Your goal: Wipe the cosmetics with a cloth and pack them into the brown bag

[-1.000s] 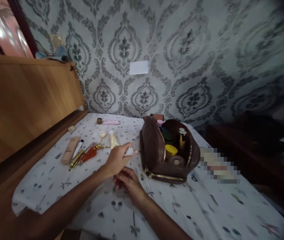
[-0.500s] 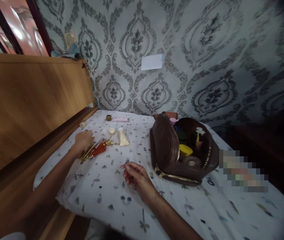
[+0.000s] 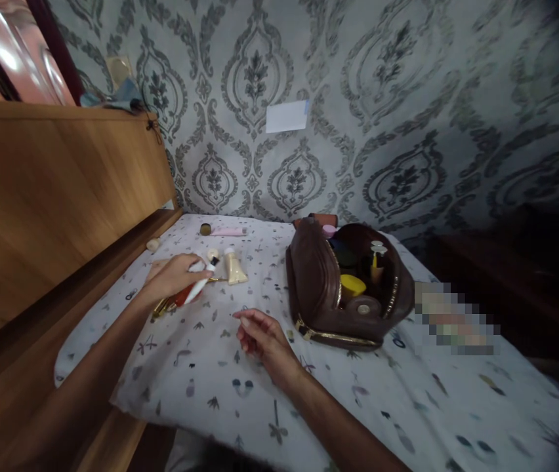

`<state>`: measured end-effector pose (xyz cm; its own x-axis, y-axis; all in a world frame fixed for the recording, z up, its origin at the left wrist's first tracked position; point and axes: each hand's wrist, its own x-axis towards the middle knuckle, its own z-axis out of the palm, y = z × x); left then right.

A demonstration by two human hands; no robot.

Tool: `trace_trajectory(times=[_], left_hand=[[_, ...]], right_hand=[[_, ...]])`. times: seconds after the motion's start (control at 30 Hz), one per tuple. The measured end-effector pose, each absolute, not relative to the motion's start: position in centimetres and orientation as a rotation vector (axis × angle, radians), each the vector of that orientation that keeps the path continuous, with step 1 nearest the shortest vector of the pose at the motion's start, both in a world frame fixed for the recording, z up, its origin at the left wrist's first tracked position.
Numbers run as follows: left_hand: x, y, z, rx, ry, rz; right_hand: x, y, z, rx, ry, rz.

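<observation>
My left hand (image 3: 177,272) is closed on a white tube with a black cap (image 3: 201,283), held slantwise above the left part of the bed. Just under it lie an orange-red item (image 3: 182,296) and gold-coloured tubes (image 3: 162,307), partly covered by the hand and the white tube. A cream squeeze tube (image 3: 235,269) and a small round cream-coloured item (image 3: 213,254) rest close by on its right. My right hand (image 3: 264,341) hovers over the patterned sheet (image 3: 210,367), fingers loosely bent and apart, with nothing in it. To its right stands an unzipped brown leather bag (image 3: 311,275).
Inside the bag show a yellow round item (image 3: 353,285) and a yellow-handled piece (image 3: 374,261). Near the wall lie a pink tube (image 3: 229,231) and a dark-topped round item (image 3: 205,229). A wooden bed board (image 3: 63,196) rises at left. A blurred patch (image 3: 456,321) covers something right of the bag.
My left hand has lifted and moved right, and the white tube now shows in it. My right hand keeps nearly the same pose. The whole view has shifted slightly.
</observation>
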<state>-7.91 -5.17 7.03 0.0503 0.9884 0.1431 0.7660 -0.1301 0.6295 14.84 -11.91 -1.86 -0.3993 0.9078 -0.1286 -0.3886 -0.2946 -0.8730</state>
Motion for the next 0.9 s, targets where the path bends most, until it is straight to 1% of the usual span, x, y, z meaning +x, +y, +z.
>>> trace_trajectory(times=[0.03, 0.1, 0.17, 0.23, 0.27, 0.33, 0.43, 0.5, 0.57, 0.67, 0.73, 0.9], left_hand=[[-6.8, -5.9, 7.2, 2.078, 1.631, 0.714], [-4.6, -7.4, 7.2, 2.362, 1.442, 0.456], [-2.7, -8.9, 6.8, 2.537, 1.35, 0.239], [-1.6, -9.9, 6.3, 2.614, 1.319, 0.112], [-1.3, -10.2, 6.0, 2.622, 1.32, 0.096], [-1.4, -10.6, 5.7, 2.587, 1.364, 0.205], [-1.7, -10.9, 5.2, 2.472, 1.461, 0.612], [-1.4, -11.2, 4.6, 2.485, 1.488, 0.775], [-0.6, -11.7, 3.6, 2.636, 1.49, 0.68], [0.7, -12.3, 2.3, 2.793, 1.538, 0.291], [1.0, -12.4, 2.1, 2.796, 1.619, 0.132], [-0.3, -12.1, 2.9, 2.866, 1.716, 0.092]], right_hand=[[14.9, -11.9, -1.9, -0.804, -0.969, 1.799], [14.9, -11.8, -1.9, -0.792, -0.932, 1.742], [15.0, -11.6, -2.0, -0.797, -0.936, 1.698], [14.9, -11.5, -2.2, -0.827, -0.977, 1.66], [14.9, -11.4, -2.3, -0.844, -0.994, 1.637], [14.9, -11.2, -2.5, -0.871, -0.998, 1.584], [14.9, -11.1, -2.5, -0.885, -0.976, 1.524], [14.9, -11.1, -2.3, -0.872, -0.985, 1.511], [14.9, -11.3, -2.2, -0.836, -0.993, 1.517], [14.7, -11.6, -2.1, -0.802, -0.984, 1.573], [14.6, -11.8, -2.2, -0.795, -0.982, 1.625], [14.8, -11.7, -2.1, -0.811, -0.941, 1.619]])
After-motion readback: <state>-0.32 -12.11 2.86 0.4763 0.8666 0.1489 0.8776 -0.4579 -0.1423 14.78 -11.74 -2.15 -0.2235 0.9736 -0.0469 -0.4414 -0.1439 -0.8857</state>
